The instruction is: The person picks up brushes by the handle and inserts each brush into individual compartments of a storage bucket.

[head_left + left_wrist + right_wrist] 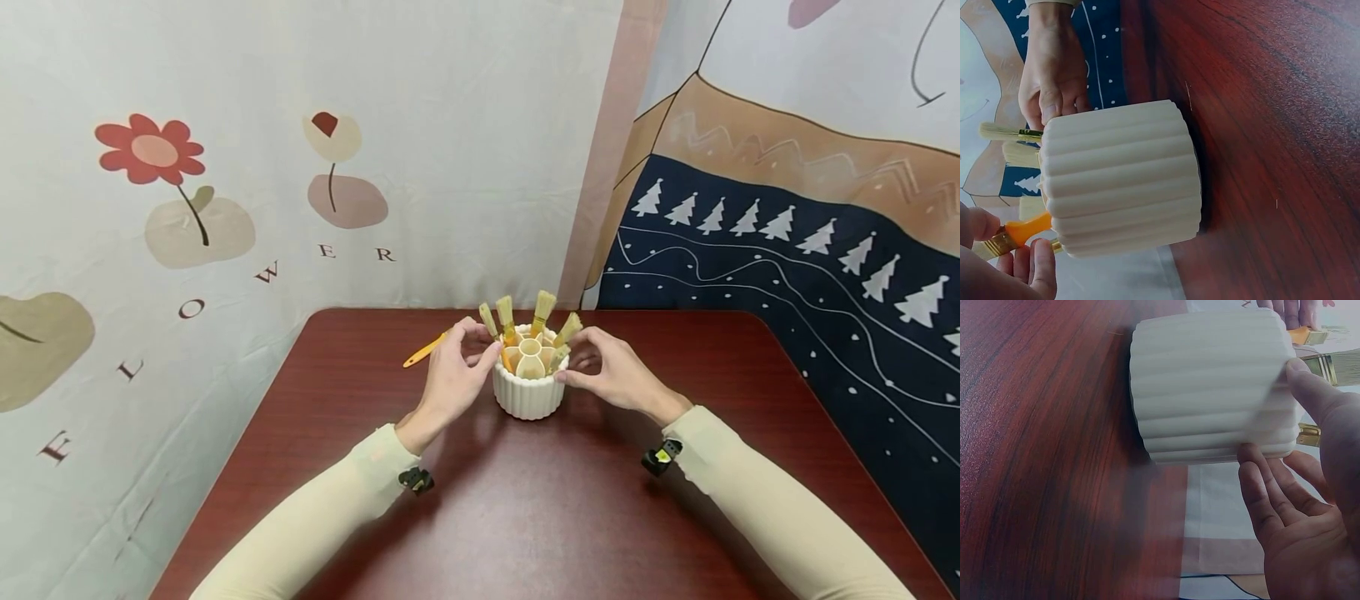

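Note:
A white ribbed round holder (528, 398) with petal-shaped compartments stands on the table, several bristle brushes upright or leaning in it. At its left side, my left hand (456, 375) pinches a flat paintbrush (1027, 229) near the metal band; its orange handle goes down into the holder. My right hand (618, 367) grips the holder's right side, thumb (1313, 384) at the rim and fingers (1266, 494) along the wall. Other paintbrushes (545, 308) rise from the far compartments, bristles up. How deep the handles reach is hidden by the wall.
Another yellow-orange paintbrush (425, 350) lies on the dark red wooden table (525, 508), left of the holder and partly behind my left hand. A flower-print cloth (450, 167) hangs behind the table; a dark tree-pattern cloth (750, 258) hangs at the right.

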### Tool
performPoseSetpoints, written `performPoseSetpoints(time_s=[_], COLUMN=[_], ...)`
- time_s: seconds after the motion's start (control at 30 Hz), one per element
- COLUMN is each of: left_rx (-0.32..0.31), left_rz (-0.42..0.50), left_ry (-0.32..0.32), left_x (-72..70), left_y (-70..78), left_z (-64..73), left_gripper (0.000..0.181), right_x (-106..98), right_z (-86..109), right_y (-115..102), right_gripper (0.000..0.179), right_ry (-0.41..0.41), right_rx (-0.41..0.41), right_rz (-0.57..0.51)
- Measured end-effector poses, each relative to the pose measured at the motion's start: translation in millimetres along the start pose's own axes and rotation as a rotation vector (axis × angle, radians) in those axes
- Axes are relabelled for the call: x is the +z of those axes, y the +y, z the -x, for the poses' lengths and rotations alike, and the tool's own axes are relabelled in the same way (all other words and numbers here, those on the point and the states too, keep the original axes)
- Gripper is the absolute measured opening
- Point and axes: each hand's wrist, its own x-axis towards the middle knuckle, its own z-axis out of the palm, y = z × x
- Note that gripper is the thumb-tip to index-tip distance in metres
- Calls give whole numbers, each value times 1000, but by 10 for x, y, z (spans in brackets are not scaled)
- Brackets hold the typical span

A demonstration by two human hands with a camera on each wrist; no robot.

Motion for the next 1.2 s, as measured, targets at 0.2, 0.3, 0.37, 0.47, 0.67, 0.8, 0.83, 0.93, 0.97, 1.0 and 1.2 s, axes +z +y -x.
performPoseSetpoints(time_s=[0.2,0.3,0.37,0.47,0.67,0.8,0.83,0.93,0.97,1.0,1.2], left_rx=[6,2,1,-4,-16,-20,-23,-33,-38,-42,-43], left_rz=[-51,-65,-70,-77,-97,-110,-113,-117,-117,-118,-144], left_ry=[-3,3,3,-2,-18,-35,-39,-52,-55,-57,-68], left_x=[7,-1,-5,-10,-21,-19,-18,-12,-10,-8,-1], left_y=[-28,-41,-51,-69,-102,-120,-123,-138,-143,-148,-171], left_z=[7,13,12,7,13,29,33,47,50,52,42], left_gripper=[28,30,30,31,32,32,32,30,30,30,30], right_x=[4,21,28,29,20,26,27,31,33,35,41], right_z=[-1,-12,-17,-18,-7,5,6,7,6,4,8], right_y=[12,13,17,25,17,9,9,9,9,9,18], right_gripper=[60,60,60,59,59,58,58,58,58,58,59], right_ry=[2,0,3,11,13,13,13,15,14,14,18], right_rx=[-12,-13,-16,-19,-15,-14,-15,-19,-21,-22,-19], right_rz=[-18,-22,-21,-15,4,-1,-2,-8,-10,-12,-26])
